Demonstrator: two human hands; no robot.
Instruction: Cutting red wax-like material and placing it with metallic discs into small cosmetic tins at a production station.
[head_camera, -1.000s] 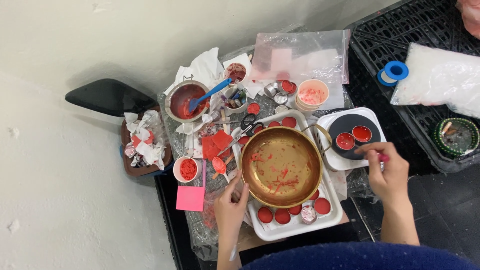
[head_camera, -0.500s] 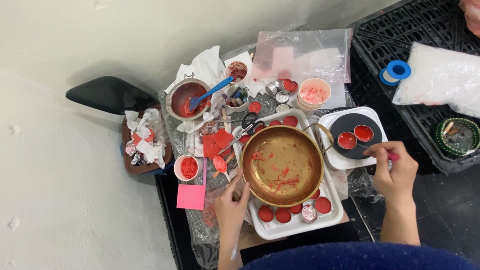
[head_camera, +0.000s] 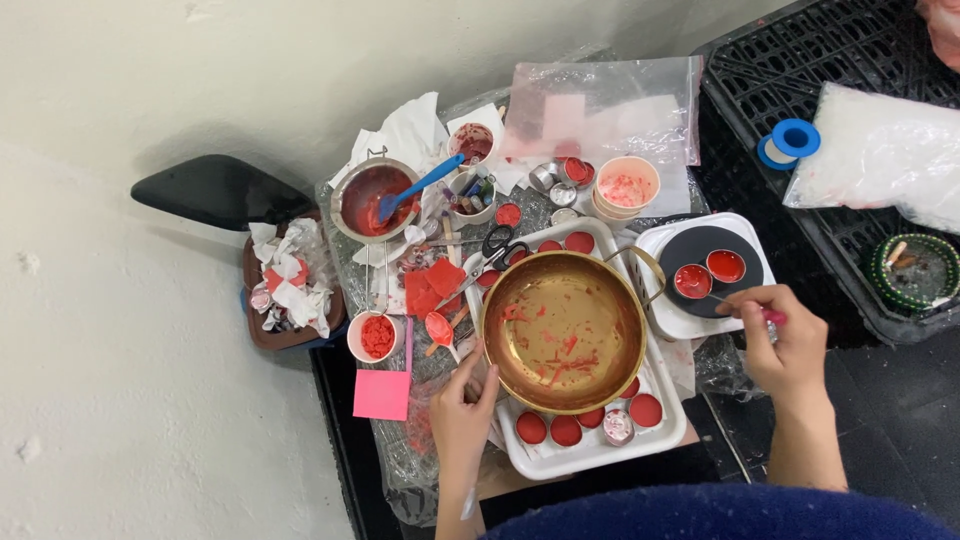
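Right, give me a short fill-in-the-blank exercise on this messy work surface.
1. The left hand touches the rim of the big ____-coloured bowl.
2. The right hand holds a thin tool over two small tins filled with ____ liquid.
3. Those tins sit on a round ____ plate.
4. The spoon in the small pot is ____.

Missing words: gold; red; black; blue

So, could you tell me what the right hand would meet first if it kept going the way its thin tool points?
Probably the nearer small round red-filled tin on the black hotplate; the right hand points its tool there.
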